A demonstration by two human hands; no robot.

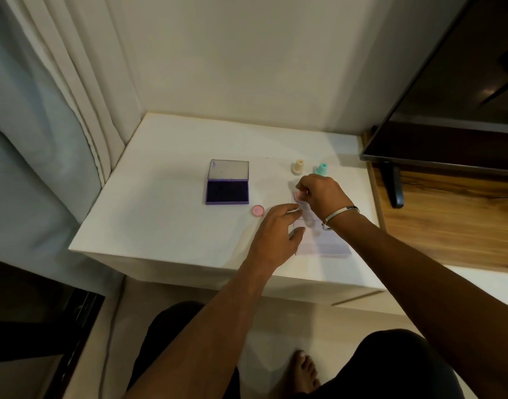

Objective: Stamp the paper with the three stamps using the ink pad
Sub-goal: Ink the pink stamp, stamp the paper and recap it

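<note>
A white paper (324,246) lies on the white table (166,220) toward its right front. My right hand (319,194) grips a pink stamp (298,195) and holds it down at the paper's top left corner. My left hand (278,228) rests flat with straight fingers on the paper's left edge. A purple ink pad (227,191) sits open with its lid raised, left of the paper. A pink round cap (258,210) lies beside the pad. A cream stamp (298,167) and a teal stamp (321,169) stand upright behind my right hand.
A wall corner bounds the table at the back, with a curtain (45,110) to the left. A dark screen (454,96) on a stand (393,185) sits on a wooden shelf (448,220) to the right. My knees and a bare foot (303,372) are below the table's front edge.
</note>
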